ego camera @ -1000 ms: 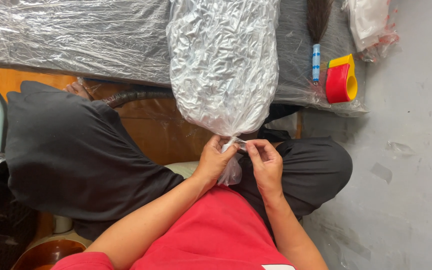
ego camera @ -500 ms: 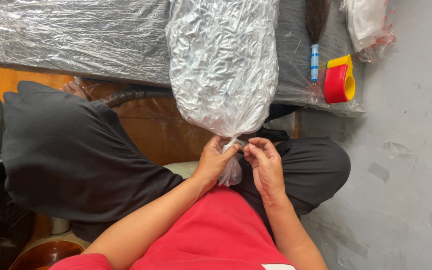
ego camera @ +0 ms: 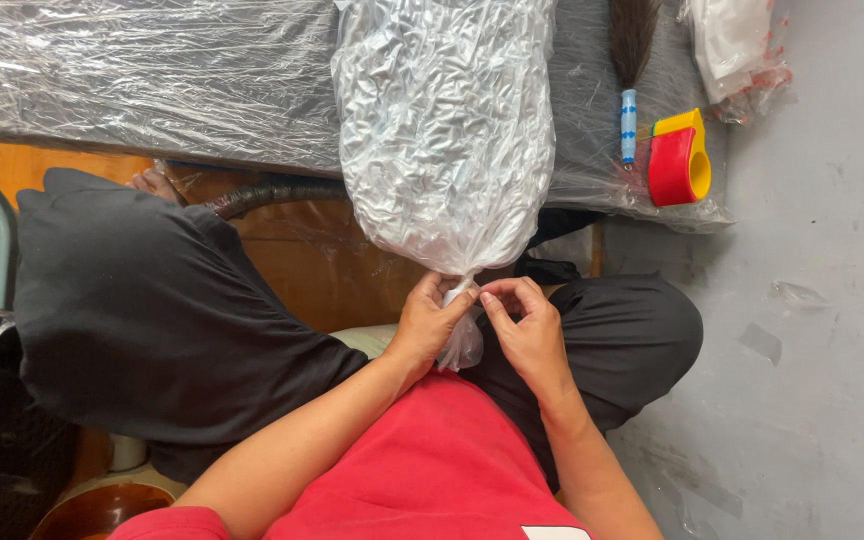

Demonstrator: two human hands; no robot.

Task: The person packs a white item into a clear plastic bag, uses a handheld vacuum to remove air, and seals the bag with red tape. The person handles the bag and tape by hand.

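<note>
Soft, even daylight fills the view, bright but not harsh. The crinkled clear plastic bag (ego camera: 444, 130) throws back many small white glints, and the plastic sheet (ego camera: 142, 80) along the top edge carries broad pale glare streaks. The grey floor (ego camera: 812, 330) at the right reads flat, with only a faint shadow beside the black trousers (ego camera: 152, 320). The lower left corner sinks into dark, muddy shade. Both hands look sharp; focus holds across the frame, with little edge distortion

Crinkled clear plastic bag (ego camera: 444, 130), stuffed full, neck gathered at lap.
</note>
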